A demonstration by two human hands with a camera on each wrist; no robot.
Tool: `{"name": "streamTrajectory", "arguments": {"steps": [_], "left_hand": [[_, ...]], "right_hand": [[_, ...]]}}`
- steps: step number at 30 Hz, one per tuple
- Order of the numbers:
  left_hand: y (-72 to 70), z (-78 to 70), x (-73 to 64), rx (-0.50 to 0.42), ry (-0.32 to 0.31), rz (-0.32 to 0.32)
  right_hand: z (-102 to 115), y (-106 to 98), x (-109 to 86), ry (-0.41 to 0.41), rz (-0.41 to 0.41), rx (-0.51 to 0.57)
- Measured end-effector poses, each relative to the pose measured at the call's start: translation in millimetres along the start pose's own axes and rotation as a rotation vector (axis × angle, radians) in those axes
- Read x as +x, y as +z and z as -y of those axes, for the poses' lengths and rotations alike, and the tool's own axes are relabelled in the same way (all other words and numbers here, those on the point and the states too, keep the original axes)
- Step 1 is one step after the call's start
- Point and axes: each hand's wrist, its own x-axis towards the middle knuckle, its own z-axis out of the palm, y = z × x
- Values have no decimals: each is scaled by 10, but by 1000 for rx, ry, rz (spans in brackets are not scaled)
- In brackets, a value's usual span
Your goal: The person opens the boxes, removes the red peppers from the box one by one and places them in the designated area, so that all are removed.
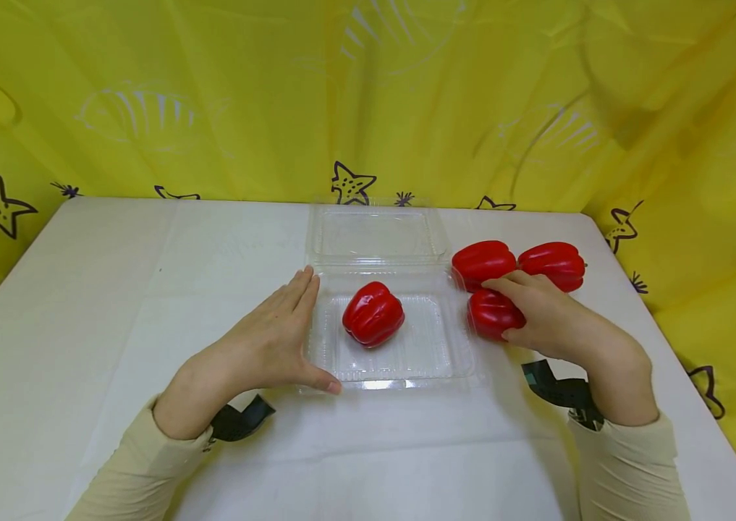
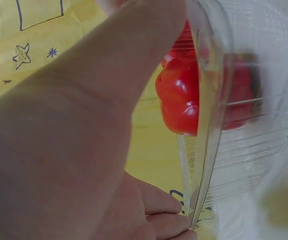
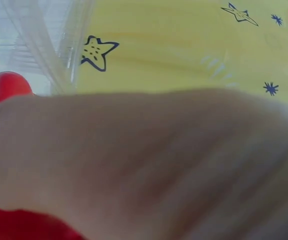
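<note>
A clear plastic clamshell box (image 1: 429, 354) lies with its lid (image 1: 377, 235) folded back, away from me. Inside the base sits one red bell pepper (image 1: 373, 315). My left hand (image 1: 273, 336) rests against the box's left side, fingers straight along the edge and thumb at the front left corner. To the right of the box, my right hand (image 1: 546, 315) grips a second red bell pepper (image 1: 491, 315) between thumb and fingers. The right wrist view shows mostly the back of that hand, with parts of red peppers around it.
Two more red bell peppers lie behind my right hand, a nearer one (image 1: 481, 262) beside the box and another (image 1: 555, 262) farther right. A white cloth (image 1: 113, 347) covers the table. Yellow patterned curtains (image 1: 244, 108) stand at its back and sides.
</note>
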Motion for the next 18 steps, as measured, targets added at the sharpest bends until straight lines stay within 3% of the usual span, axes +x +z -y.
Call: {"name": "streamTrajectory", "arguments": {"steps": [18], "left_hand": [[-14, 0, -8, 9, -1, 5]], "right_hand": [[26, 24, 35, 16, -1, -1]]}}
